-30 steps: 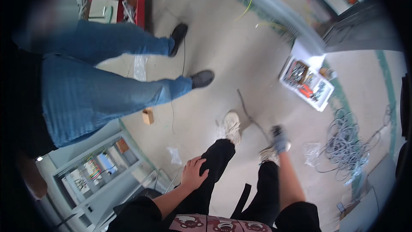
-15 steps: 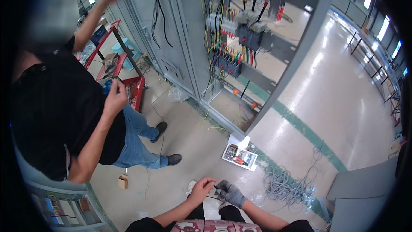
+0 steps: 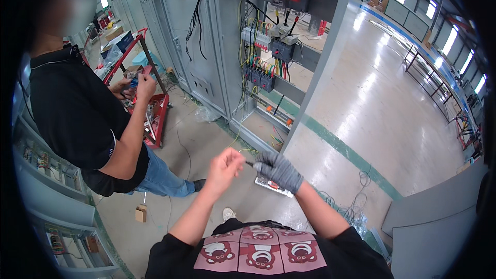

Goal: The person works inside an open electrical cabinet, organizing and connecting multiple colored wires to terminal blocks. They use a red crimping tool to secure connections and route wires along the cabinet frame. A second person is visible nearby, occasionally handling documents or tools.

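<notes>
In front of my chest, both hands are raised close together. My bare left hand is closed, its thumb and fingertips pinched; whatever lies between them is too small to make out. My right hand, in a grey knitted glove, is closed on a thin black wire. A short bit of that wire sticks out of the glove toward the left fingertips. Beyond and below the gloved hand, on the floor, is a white tray of small parts and tools, partly hidden by the hand.
An open grey cabinet frame stands ahead, with breakers and coloured wires. At left a co-worker in a black shirt handles small items by a red cart. Loose grey cable lies on the floor at right, near grey panels.
My hands have risen from near my lap to chest height. The co-worker has brought down a raised arm; both their hands are now together at the cart.
</notes>
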The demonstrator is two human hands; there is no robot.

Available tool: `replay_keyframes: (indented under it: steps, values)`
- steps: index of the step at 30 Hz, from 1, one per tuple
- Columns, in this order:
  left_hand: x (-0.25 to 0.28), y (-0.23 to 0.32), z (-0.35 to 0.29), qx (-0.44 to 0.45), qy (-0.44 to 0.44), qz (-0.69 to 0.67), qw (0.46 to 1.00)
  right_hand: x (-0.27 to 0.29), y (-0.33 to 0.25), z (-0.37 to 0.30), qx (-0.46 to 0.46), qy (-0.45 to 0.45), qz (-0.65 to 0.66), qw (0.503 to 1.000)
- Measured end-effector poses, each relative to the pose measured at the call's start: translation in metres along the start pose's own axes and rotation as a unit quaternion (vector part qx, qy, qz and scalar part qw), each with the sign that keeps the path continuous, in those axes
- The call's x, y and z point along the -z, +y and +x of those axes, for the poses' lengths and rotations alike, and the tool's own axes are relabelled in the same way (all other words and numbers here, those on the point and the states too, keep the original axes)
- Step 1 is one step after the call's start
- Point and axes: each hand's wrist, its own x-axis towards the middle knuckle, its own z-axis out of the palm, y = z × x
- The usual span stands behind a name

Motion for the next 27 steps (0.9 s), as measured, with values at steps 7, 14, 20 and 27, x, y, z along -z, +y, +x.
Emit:
replay_keyframes:
  steps: [7, 14, 20, 27]
  values:
    - [0.054, 0.011, 0.018, -0.116, 0.056, -0.054, 0.990, 0.008, -0.052, 0.044, 0.071, 0.112, 0.156, 0.979]
    - [0.147, -0.051, 0.016, -0.009, 0.065, -0.008, 0.998, 0.050, -0.044, 0.105, 0.133, 0.283, 0.326, 0.892]
    - [0.203, -0.091, 0.042, 0.065, 0.045, -0.015, 0.997, 0.068, -0.044, 0.164, 0.133, 0.263, 0.352, 0.888]
    - [0.199, -0.095, 0.141, 0.019, 0.040, -0.022, 0.999, 0.098, -0.028, 0.250, 0.145, 0.289, 0.338, 0.884]
